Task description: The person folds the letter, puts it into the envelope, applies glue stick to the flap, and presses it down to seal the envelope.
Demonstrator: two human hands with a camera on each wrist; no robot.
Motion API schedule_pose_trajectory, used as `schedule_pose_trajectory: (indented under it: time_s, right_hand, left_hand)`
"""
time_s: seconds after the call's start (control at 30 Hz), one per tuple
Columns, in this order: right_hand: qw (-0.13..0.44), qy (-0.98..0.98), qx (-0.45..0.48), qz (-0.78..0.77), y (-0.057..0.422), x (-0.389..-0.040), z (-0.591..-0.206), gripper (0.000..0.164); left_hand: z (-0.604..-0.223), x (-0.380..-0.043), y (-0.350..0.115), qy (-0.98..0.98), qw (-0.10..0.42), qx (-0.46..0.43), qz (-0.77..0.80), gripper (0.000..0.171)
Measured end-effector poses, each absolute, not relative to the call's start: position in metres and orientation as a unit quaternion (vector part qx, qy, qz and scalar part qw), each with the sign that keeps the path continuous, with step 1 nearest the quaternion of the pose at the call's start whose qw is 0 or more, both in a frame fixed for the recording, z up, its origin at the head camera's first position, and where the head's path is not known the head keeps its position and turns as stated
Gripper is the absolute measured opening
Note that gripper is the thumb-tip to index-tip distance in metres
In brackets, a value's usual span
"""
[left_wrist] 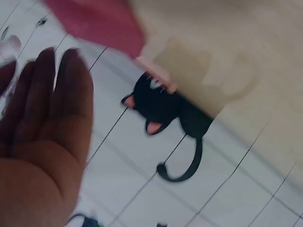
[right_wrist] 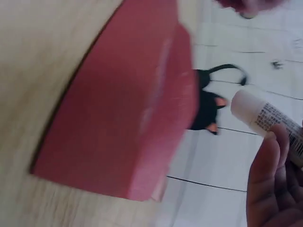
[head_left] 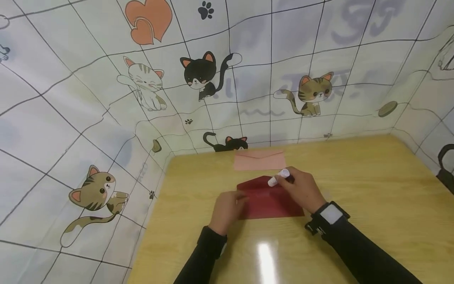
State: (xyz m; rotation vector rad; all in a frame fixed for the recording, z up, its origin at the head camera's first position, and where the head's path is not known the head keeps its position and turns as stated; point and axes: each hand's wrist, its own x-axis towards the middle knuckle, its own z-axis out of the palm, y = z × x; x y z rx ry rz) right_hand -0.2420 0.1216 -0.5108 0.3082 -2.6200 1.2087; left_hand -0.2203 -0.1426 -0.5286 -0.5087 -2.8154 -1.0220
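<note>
A dark red envelope (head_left: 271,203) lies on the table with its flap (head_left: 257,182) raised away from me. My right hand (head_left: 301,189) holds a white glue stick (head_left: 278,177) above the envelope's right part. Printed text and a barcode on the glue stick (right_wrist: 277,120) show in the right wrist view. At the envelope's left edge is my left hand (head_left: 226,209); whether it touches the paper I cannot tell. In the left wrist view the fingers (left_wrist: 71,94) of that hand look extended, with nothing held.
A pink envelope (head_left: 260,161) lies behind the red one, near the back edge of the wooden table (head_left: 372,189). A cloth (head_left: 255,90) printed with cats hangs behind and at the sides. A black strap-like object (head_left: 446,169) is at the far right.
</note>
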Motion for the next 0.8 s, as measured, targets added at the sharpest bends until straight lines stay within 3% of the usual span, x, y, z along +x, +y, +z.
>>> schedule_pose_trajectory:
  time_s: [0.13,0.23,0.37,0.63,0.8]
  right_hand:
    - [0.017,-0.916,0.123,0.383,0.108,-0.266,-0.524,0.027]
    - [-0.018,-0.918,0.154,0.366,0.093,-0.274,-0.533,0.03]
    - [-0.012,-0.929,0.149,0.34,0.09,-0.274,-0.535,0.031]
    - [-0.001,-0.942,0.105,0.318,0.129,-0.258,-0.528,0.028]
    - [0.01,-0.942,0.098,0.321,0.123,-0.261,-0.534,0.026]
  left_hand:
    - [-0.559,-0.222,-0.142,-0.947,0.029,-0.271,-0.168,0.005]
    - [-0.568,-0.222,-0.136,-0.951,0.06,-0.287,-0.097,0.009]
    - [-0.568,-0.227,-0.129,-0.954,0.087,-0.281,-0.059,0.012]
    - [-0.564,-0.228,-0.13,-0.956,0.076,-0.278,-0.061,0.023]
    - [-0.567,-0.229,-0.131,-0.952,0.081,-0.286,-0.072,0.024]
